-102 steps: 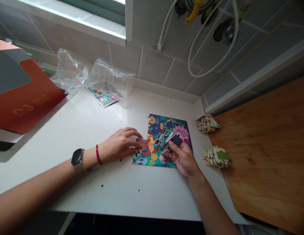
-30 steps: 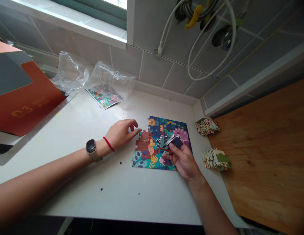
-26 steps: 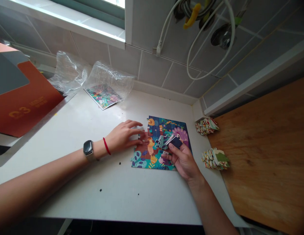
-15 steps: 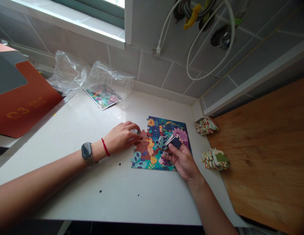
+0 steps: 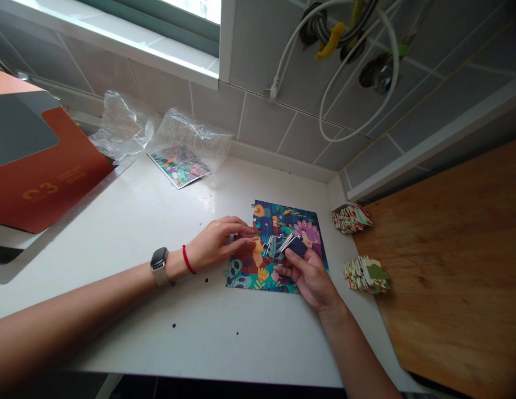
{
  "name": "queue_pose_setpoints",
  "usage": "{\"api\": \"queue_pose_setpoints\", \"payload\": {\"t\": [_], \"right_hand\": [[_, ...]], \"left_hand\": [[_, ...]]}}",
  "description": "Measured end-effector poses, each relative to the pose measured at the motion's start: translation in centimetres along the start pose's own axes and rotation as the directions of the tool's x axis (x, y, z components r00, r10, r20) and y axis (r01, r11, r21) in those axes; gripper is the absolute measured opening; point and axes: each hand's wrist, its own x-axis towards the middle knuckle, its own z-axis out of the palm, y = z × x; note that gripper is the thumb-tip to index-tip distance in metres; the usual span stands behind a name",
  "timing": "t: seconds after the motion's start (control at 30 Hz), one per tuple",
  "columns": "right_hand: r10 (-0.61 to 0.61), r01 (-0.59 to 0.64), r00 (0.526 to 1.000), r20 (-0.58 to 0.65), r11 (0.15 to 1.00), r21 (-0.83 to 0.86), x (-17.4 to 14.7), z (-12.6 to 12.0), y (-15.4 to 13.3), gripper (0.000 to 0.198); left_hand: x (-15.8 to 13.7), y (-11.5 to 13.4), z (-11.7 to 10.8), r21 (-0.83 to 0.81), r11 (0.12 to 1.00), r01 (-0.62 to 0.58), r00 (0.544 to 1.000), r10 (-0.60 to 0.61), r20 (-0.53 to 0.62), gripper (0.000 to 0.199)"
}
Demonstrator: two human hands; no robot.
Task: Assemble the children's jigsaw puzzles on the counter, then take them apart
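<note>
A partly assembled jigsaw puzzle (image 5: 264, 279) with a colourful jungle picture lies flat on the white counter. Over its left side reaches my left hand (image 5: 224, 239), fingers stretched out and apart from the thumb, fingertips at the brown pieces; I see nothing held in it. My right hand (image 5: 310, 275) grips a small fanned stack of puzzle pieces (image 5: 296, 245) between thumb and fingers, above the right half of the puzzle. The fingers and the stack hide part of the picture beneath.
Two piles of puzzle pieces (image 5: 351, 219) (image 5: 367, 274) stand at the right beside a wooden board (image 5: 453, 266). Behind lie a picture card (image 5: 180, 173) and clear plastic bags (image 5: 193, 133). An orange box (image 5: 75, 160) is at the left. Cables (image 5: 324, 105) hang on the tiled wall.
My left hand has moved rightward from the puzzle's left edge further over its pieces, and its fingers have straightened. My right hand keeps its stack in nearly the same place. The view has shifted slightly.
</note>
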Motion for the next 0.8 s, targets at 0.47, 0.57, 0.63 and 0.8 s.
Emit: {"api": "queue_pose_setpoints", "payload": {"t": [0.47,0.57,0.63,0.8], "right_hand": [[0.023,-0.018,0.995,0.1,0.998,-0.058,-0.6,0.6,0.4,0.048],[0.035,-0.03,0.994,0.108,0.998,-0.05,-0.5,0.5,0.3,0.043],[0.043,-0.041,0.994,0.098,0.999,-0.027,-0.3,0.5,0.2,0.041],[-0.015,0.014,0.997,0.077,1.0,0.006,-0.2,0.3,0.1,0.04]], "left_hand": [[0.0,2.3,2.2,-0.66,0.606,0.443,0.891,-0.377,0.252,0.025],[0.0,2.4,2.1,-0.673,0.607,0.422,0.899,-0.375,0.224,0.027],[0.0,2.5,1.9,-0.67,0.622,0.404,0.906,-0.371,0.202,0.033],[0.0,2.5,1.6,-0.623,0.669,0.405,0.9,-0.41,0.146,0.038]]}}
